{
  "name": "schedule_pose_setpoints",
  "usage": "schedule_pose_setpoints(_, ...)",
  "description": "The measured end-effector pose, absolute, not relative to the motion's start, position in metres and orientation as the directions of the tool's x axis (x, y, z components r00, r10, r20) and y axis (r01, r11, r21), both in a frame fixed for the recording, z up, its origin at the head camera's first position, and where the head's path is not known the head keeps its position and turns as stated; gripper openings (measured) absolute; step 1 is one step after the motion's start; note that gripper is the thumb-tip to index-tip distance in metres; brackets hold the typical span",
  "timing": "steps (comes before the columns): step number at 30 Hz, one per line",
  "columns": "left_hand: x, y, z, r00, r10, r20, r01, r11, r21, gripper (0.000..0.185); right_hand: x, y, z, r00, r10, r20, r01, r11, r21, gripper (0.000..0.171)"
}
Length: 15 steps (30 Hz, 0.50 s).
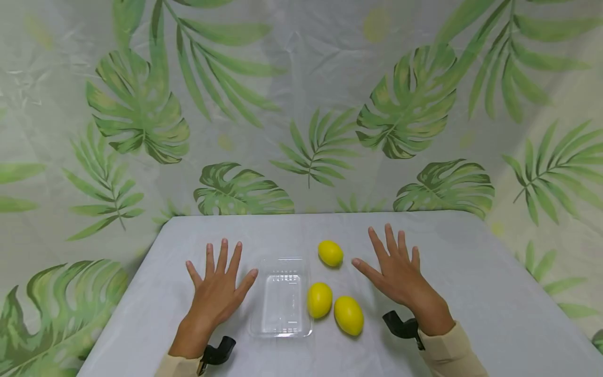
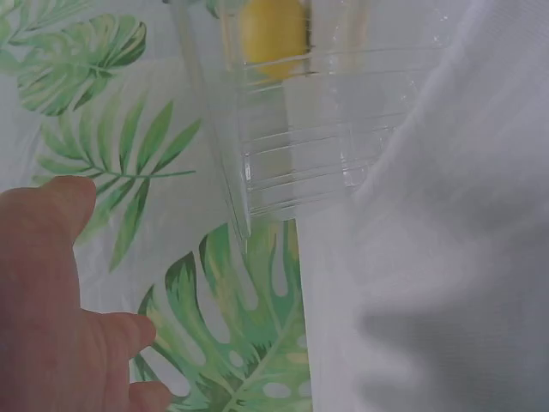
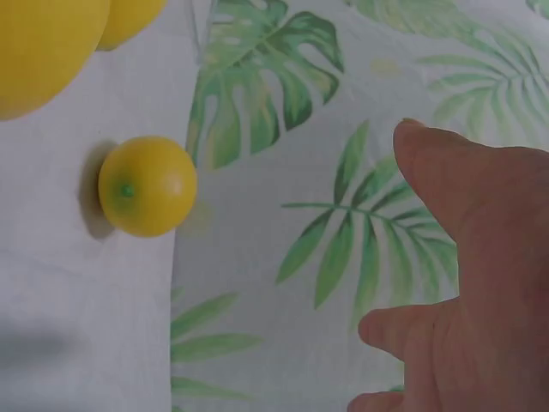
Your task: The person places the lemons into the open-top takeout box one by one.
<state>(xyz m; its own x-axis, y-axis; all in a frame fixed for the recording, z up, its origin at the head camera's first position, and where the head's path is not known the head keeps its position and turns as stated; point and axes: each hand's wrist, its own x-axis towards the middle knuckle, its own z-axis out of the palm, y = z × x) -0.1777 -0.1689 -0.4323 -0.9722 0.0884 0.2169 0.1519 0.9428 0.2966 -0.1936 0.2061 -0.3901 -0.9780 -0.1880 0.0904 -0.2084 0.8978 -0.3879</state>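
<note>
Spread wide, my left hand (image 1: 214, 293) is just left of a clear plastic container (image 1: 282, 301) and holds nothing. On the other side my right hand (image 1: 400, 272), fingers also splayed, is to the right of three yellow lemons. The far lemon (image 1: 331, 253) lies closest to its thumb. Another lemon (image 1: 320, 300) sits right at the container's right edge, and the nearest lemon (image 1: 349, 315) lies beside it toward me. In the left wrist view the container's ribbed wall (image 2: 292, 146) shows, with yellow behind it. The right wrist view shows a lemon (image 3: 147, 186) end-on, apart from the hand.
A white cloth (image 1: 212, 230) covers the table, whose far edge meets a hanging sheet (image 1: 301, 104) printed with green leaves. Black wrist cameras sit on the left wrist (image 1: 219, 351) and the right wrist (image 1: 400, 325).
</note>
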Motion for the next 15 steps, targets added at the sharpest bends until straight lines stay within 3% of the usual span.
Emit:
schedule_pose_setpoints(9, -0.176, -0.167, -0.437, -0.969, 0.099, 0.227, 0.176, 0.921, 0.346, 0.079, -0.192, 0.203, -0.392, -0.970, -0.229, 0.084, -0.242, 0.870, -0.430, 0.089)
schedule_pose_setpoints(15, -0.175, -0.169, -0.445, -0.965, 0.095, 0.244, 0.200, 0.868, 0.455, 0.076, -0.188, 0.202, -0.396, -0.965, -0.252, 0.073, -0.257, 0.851, -0.459, 0.087)
